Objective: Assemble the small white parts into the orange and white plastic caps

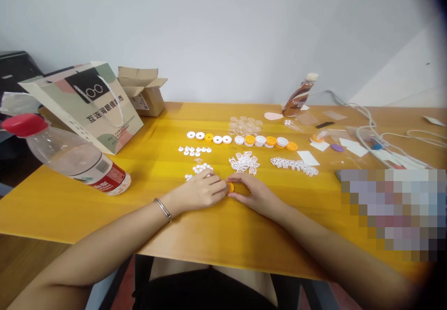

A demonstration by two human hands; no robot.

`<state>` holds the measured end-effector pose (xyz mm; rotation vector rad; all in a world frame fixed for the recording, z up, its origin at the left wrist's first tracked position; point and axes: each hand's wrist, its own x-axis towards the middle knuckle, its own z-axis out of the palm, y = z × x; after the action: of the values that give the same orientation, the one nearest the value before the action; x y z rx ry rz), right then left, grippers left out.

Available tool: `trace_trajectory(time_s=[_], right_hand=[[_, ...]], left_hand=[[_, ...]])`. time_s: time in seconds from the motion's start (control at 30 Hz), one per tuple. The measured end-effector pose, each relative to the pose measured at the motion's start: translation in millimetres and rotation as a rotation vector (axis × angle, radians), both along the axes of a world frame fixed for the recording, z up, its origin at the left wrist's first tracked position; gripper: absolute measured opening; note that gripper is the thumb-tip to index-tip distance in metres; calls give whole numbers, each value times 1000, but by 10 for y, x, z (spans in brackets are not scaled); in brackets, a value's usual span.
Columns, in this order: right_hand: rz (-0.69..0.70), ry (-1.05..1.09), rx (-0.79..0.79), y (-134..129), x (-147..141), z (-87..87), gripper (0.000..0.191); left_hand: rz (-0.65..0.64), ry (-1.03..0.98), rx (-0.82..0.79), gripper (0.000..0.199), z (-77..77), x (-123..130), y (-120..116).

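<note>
Between my two hands is a small round orange plastic part (231, 187), partly covered by fingers. My right hand (254, 193) grips it from the right with thumb and fingers. My left hand (204, 191) is closed against its left side, and its fingertips are hidden. Just beyond the left hand lie small white round pieces (202, 167). White lattice-like plastic parts (244, 162) sit in a pile past the right hand. Farther back runs a row of white and orange round caps (239, 140), with clear plastic cups (245, 124) behind it.
A large red-capped bottle (78, 158), a paper bag (94, 105) and an open cardboard box (148, 96) stand at left. More white parts (294, 165), a brown drink bottle (299, 97), white cards (352, 147), a purple disc (337, 148) and cables (366, 114) are at right.
</note>
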<state>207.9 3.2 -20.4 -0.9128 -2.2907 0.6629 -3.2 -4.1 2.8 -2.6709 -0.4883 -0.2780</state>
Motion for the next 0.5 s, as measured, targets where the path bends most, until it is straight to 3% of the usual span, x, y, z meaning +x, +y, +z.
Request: trace_trajectory(time_s=[0.23, 0.5], right_hand=[[-16, 39, -11, 3, -5, -19, 29], [-10, 26, 9, 10, 5, -1, 22]], left_hand=[[-7, 6, -20, 21, -13, 40, -23], [129, -313, -392, 23, -62, -6, 36]])
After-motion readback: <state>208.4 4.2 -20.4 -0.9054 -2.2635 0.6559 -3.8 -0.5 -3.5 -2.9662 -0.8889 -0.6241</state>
